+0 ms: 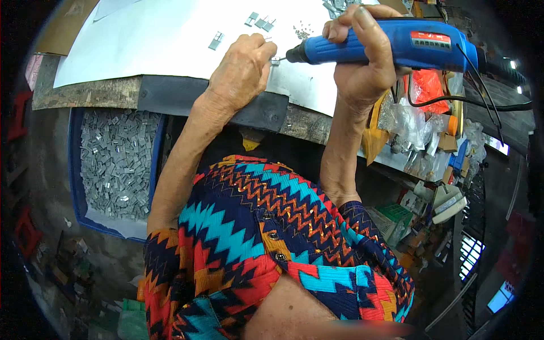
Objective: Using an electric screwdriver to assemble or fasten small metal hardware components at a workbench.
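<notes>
My right hand [365, 54] is wrapped round a blue electric screwdriver [405, 42], held level with its black tip pointing left. The tip meets a small grey metal part [276, 61] just above the white table sheet [181, 34]. My left hand [242, 65] is closed, its fingertips pinching that part. Beyond the hands lie a few similar grey metal pieces [264, 24] and a scatter of tiny screws [304, 29]. Another grey piece [216, 40] rests left of them.
A blue bin [75, 170] full of grey metal parts stands below the table's left side. A dark pad [170, 93] covers part of the worn table edge. Plastic bags [416, 127], a red bag [430, 90] and a black cable [453, 98] lie at the right.
</notes>
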Tool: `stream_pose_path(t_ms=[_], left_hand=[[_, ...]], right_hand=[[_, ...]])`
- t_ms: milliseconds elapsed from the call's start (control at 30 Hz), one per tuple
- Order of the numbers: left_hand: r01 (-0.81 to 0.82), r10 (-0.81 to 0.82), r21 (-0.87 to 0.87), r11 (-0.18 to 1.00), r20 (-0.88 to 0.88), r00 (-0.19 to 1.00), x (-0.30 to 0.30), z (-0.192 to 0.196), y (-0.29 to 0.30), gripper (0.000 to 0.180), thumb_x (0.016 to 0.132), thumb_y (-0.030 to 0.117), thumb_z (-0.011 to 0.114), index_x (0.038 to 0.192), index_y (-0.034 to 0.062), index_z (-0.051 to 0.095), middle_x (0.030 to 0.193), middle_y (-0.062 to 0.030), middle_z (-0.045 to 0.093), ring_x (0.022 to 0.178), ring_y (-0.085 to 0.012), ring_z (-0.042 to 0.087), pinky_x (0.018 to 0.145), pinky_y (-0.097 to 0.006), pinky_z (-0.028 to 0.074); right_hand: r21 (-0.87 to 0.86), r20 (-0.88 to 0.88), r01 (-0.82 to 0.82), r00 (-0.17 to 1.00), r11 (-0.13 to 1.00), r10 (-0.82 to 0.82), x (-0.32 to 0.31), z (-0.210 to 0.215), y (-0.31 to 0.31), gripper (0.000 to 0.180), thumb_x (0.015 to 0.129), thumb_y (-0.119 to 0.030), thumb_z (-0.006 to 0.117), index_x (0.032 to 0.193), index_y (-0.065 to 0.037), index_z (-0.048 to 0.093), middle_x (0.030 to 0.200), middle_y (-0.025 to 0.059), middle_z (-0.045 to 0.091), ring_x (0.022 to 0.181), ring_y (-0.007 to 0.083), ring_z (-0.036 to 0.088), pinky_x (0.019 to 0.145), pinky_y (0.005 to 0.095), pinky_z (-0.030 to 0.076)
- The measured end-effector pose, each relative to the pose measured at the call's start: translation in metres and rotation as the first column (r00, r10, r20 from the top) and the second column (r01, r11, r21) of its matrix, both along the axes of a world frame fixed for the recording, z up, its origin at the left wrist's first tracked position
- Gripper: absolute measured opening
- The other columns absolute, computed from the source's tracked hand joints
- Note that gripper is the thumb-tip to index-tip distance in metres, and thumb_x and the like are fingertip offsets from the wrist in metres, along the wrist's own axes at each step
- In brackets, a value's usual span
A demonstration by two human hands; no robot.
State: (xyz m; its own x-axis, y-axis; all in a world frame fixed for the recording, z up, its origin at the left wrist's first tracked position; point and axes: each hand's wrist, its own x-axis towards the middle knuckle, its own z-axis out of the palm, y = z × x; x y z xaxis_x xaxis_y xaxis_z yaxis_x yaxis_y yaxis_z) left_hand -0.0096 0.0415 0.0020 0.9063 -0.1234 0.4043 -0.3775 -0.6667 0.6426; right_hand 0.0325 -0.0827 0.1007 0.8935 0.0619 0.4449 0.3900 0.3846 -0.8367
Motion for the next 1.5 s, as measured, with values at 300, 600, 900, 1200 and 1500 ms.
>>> stream_pose_path(t_ms=[300, 600, 900, 1200, 1500], left_hand=[[-0.008, 0.007, -0.012, 1.0, -0.017, 1.0, 0.001, -0.001, -0.002, 0.009, 0.074, 0.0, 0.056, 0.083, -0.0009, 0.055, 0.081, -0.0118, 0.055, 0.081, -0.0268, 0.054, 0.073, -0.036, 0.045], [-0.008, 0.008, -0.05, 0.999, -0.002, 1.0, 0.001, -0.003, -0.003, 0.01, 0.072, 0.0, 0.056, 0.082, -0.0003, 0.054, 0.079, -0.0122, 0.052, 0.08, -0.0278, 0.053, 0.072, -0.037, 0.044], [0.001, -0.001, -0.058, 0.998, -0.006, 1.0, 0.002, -0.004, -0.003, 0.01, 0.072, 0.001, 0.056, 0.082, -0.0007, 0.053, 0.079, -0.0128, 0.052, 0.08, -0.0291, 0.052, 0.073, -0.038, 0.043], [0.007, -0.007, 0.005, 1.0, 0.01, 1.0, 0.005, -0.001, -0.002, 0.01, 0.076, 0.0, 0.053, 0.085, -0.0008, 0.058, 0.076, -0.0127, 0.054, 0.076, -0.0239, 0.055, 0.072, -0.033, 0.049], [-0.006, 0.006, -0.15, 0.989, 0.0, 1.0, 0.005, -0.004, -0.002, 0.008, 0.07, 0.001, 0.054, 0.077, -0.0011, 0.052, 0.074, -0.0147, 0.052, 0.074, -0.031, 0.053, 0.07, -0.038, 0.043]], right_hand=[[-0.049, 0.046, 0.009, 0.999, 0.999, -0.007, 0.001, -0.002, 0.006, 0.02, 0.074, 0.003, 0.052, 0.094, 0.002, 0.048, 0.068, 0.0083, 0.053, 0.056, 0.016, 0.054, 0.057, 0.0293, 0.047], [-0.052, 0.084, -0.014, 0.996, 0.999, 0.019, 0.003, -0.005, 0.009, 0.02, 0.074, 0.004, 0.052, 0.093, 0.002, 0.048, 0.067, 0.0084, 0.053, 0.055, 0.0157, 0.053, 0.055, 0.0286, 0.047], [-0.062, 0.085, -0.009, 0.996, 0.998, 0.014, 0.002, -0.006, 0.012, 0.019, 0.073, 0.003, 0.053, 0.091, 0.002, 0.048, 0.066, 0.0083, 0.052, 0.054, 0.0154, 0.053, 0.054, 0.0289, 0.046], [-0.07, 0.055, 0.073, 0.996, 0.995, -0.07, -0.004, -0.009, 0.013, 0.021, 0.071, 0.002, 0.055, 0.091, 0.003, 0.048, 0.065, 0.0094, 0.051, 0.05, 0.0148, 0.05, 0.05, 0.0286, 0.044], [-0.091, 0.069, 0.085, 0.994, 0.992, -0.079, -0.009, -0.01, 0.016, 0.022, 0.07, 0.003, 0.056, 0.09, 0.003, 0.047, 0.063, 0.0088, 0.05, 0.049, 0.0127, 0.048, 0.047, 0.0265, 0.042]])
